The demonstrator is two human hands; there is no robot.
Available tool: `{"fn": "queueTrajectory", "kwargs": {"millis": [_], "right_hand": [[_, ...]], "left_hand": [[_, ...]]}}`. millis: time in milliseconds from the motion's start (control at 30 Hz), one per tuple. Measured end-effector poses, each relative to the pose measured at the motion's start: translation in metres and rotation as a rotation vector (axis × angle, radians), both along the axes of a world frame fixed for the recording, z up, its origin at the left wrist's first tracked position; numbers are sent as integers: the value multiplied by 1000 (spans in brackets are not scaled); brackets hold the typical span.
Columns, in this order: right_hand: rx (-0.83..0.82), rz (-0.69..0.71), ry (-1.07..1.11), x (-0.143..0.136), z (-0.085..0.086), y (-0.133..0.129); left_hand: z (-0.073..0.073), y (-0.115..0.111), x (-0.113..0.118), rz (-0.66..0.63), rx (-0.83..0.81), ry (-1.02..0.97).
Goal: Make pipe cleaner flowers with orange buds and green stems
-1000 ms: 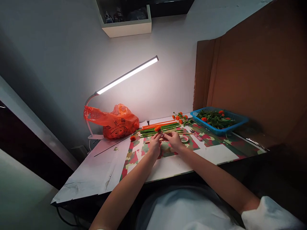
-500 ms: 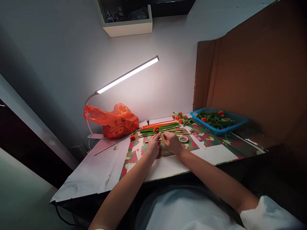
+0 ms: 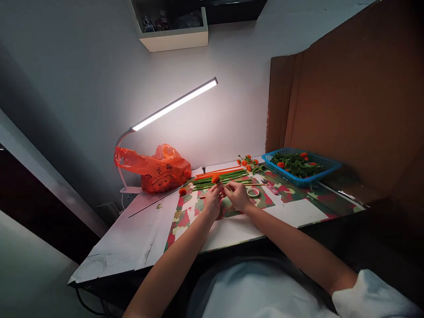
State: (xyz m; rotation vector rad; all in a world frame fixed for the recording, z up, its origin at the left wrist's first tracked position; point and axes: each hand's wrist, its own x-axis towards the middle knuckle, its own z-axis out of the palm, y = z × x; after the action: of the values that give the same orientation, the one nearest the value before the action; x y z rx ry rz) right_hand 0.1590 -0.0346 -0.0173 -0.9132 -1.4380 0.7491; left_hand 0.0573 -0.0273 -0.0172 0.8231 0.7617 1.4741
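An orange flower [image 3: 215, 179] stands up from the fingertips of my left hand [image 3: 212, 199], which is closed on it just below the bloom. Close against it, my right hand [image 3: 237, 196] has its fingers pinched together; whatever lies between them is too small to make out. Behind both hands lie several green stems [image 3: 225, 178] side by side. A roll of tape [image 3: 253, 192] rests beside my right hand, with pink-handled scissors [image 3: 272, 189] further right. Left of my left hand, a loose orange flower head [image 3: 183, 191] lies on the table.
An orange plastic bag [image 3: 165, 172] sits by the lit desk lamp [image 3: 175, 105]. Orange flowers [image 3: 248, 162] lie near the wall. At the right, a blue basket [image 3: 306, 182] holds leafy flowers before a cardboard panel [image 3: 341, 101]. Thin orange sticks [image 3: 218, 172] lie behind the stems.
The flower in my left hand has tipped slightly, showing more of its orange bloom. My right fingers have shifted a little at its stem. The whole view has moved slightly.
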Motion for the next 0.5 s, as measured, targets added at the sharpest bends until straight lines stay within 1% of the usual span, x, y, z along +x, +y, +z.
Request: {"fn": "queueTrajectory", "kwargs": {"millis": [67,133,200,233,267,333,400,500], "right_hand": [[-136,151,234,1,3,1],[-273,301,413,4,6,1],[-410,418,504,6,8,1],[-461,452,525,7,8,1],[-489,468,537,8,9,0],[-481,456,550,8,9,-1],[-420,420,535,6,8,-1],[-311,366,421,5,5,0]], "left_hand": [[2,-1,2,-65,24,-35],[4,-1,3,-93,21,-53],[5,0,3,-93,8,-64],[5,0,3,-86,2,-69],[5,0,3,-76,-2,-72],[5,1,2,-40,-1,-74],[5,2,1,-6,4,-59],[4,2,0,13,14,-10]]}}
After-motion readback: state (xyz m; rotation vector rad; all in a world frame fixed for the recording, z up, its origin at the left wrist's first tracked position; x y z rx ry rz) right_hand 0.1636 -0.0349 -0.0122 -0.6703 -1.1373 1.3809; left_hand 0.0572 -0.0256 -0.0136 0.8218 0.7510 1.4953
